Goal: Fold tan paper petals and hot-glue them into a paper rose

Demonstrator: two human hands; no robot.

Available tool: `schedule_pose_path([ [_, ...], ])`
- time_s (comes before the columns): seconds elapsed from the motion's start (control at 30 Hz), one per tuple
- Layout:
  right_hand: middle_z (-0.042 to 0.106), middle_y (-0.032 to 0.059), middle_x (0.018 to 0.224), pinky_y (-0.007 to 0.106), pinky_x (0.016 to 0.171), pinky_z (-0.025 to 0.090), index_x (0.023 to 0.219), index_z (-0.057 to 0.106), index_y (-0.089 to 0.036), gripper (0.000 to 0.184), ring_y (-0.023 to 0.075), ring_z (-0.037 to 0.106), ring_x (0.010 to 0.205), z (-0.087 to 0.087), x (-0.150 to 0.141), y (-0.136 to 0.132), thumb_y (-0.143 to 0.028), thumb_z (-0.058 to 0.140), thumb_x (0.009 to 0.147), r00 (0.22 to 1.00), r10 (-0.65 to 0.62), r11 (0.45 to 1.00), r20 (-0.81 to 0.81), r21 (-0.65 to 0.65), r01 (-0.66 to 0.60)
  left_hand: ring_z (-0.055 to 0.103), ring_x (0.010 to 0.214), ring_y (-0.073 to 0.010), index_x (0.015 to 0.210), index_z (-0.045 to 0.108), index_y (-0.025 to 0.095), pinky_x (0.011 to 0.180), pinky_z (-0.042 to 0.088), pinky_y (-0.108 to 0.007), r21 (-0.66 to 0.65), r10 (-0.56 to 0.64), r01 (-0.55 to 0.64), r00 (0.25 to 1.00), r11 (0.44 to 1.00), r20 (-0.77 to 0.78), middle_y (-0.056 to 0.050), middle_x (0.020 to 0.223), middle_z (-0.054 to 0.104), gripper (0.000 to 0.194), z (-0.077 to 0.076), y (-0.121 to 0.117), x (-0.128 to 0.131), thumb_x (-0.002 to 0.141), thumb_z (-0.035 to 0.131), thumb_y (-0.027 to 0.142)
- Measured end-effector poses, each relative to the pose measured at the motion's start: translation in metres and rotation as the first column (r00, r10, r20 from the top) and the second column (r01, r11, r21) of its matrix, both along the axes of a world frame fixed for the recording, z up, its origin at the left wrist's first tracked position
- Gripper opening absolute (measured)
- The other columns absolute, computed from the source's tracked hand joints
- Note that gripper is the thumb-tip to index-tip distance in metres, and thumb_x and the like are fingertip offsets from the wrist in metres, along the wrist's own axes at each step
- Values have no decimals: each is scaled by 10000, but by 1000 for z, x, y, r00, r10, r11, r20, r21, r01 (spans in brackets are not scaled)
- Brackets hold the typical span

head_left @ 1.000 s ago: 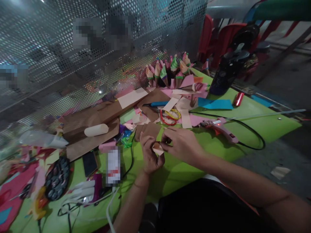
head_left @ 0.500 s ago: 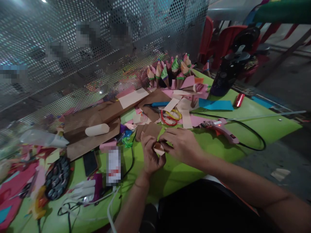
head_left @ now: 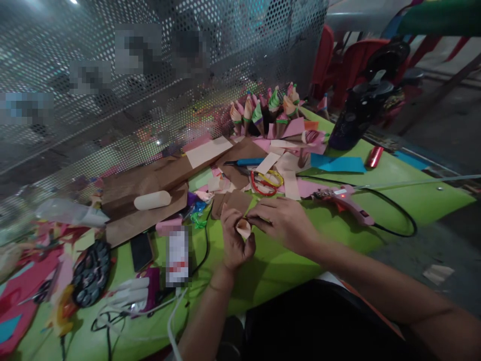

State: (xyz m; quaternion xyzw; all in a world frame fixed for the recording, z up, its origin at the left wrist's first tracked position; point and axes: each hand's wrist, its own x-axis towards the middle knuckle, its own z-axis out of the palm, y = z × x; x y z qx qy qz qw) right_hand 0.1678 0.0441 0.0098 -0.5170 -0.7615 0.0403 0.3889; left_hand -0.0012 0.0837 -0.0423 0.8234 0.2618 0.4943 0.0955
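Observation:
My left hand [head_left: 233, 245] is closed around a small rolled paper cone [head_left: 243, 229], its pale open mouth turned up toward me. From the other side my right hand [head_left: 287, 225] reaches in, thumb and fingertips pinched at the cone's rim. The exact grip of those fingertips is partly hidden. Just beyond the hands lie brown paper pieces [head_left: 238, 200]. Scissors [head_left: 265, 183] with red and yellow handles and a blue cutter [head_left: 250, 162] rest among paper scraps behind them.
Several finished paper ice cream cones [head_left: 257, 113] stand at the back. A pink glue gun [head_left: 349, 200] with a black cord lies to the right, near a dark tumbler [head_left: 347, 118]. At left are a paper roll [head_left: 152, 200], a phone [head_left: 142, 251] and a yellow glue gun [head_left: 62, 311].
The cone has turned in my left hand, and its mouth now looks rounder and more open. My right fingertips have shifted slightly along its rim. The whole view has moved a little.

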Motion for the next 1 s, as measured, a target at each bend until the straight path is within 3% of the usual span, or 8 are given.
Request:
schedule_pose_path([
  [0.43, 695, 16, 768, 233, 646, 407, 769, 701, -181, 115, 130, 621, 708, 2, 2, 6, -137, 632, 850, 981, 81, 986, -176, -130, -105, 572, 1060, -233, 1289, 418, 229, 1094, 395, -542, -25, -69, 68, 997, 997, -32, -64, 1068, 553, 408, -3, 2, -2, 942, 449, 441],
  [0.57, 714, 24, 795, 231, 660, 422, 822, 723, -185, 113, 137, 639, 728, 3, 4, 7, -188, 635, 894, 973, 92, 977, -211, -171, -129, 578, 1041, -222, 1256, 450, 236, 1077, 417, -506, -111, -79, 85, 995, 990, 56, -62, 1068, 551, 371, -2, 1, -1, 949, 448, 444],
  [0.73, 745, 21, 847, 234, 680, 449, 921, 749, -208, 141, 146, 670, 759, 5, 8, 9, -234, 611, 937, 964, 100, 958, -247, -239, -161, 596, 1011, -216, 1194, 517, 241, 1045, 454, -452, -328, -53, 121, 977, 937, 209, -63, 1056, 578, 384, -3, 0, 1, 940, 461, 523],
  [1.0, 753, 34, 895, 253, 726, 490, 952, 753, -222, 154, 160, 691, 810, -1, 6, 9, -217, 601, 935, 955, 53, 978, -292, -176, -108, 600, 907, -182, 1109, 570, 250, 877, 519, -343, -528, 4, 247, 904, 812, 428, -31, 990, 598, 369, -12, 2, 3, 874, 588, 535],
])
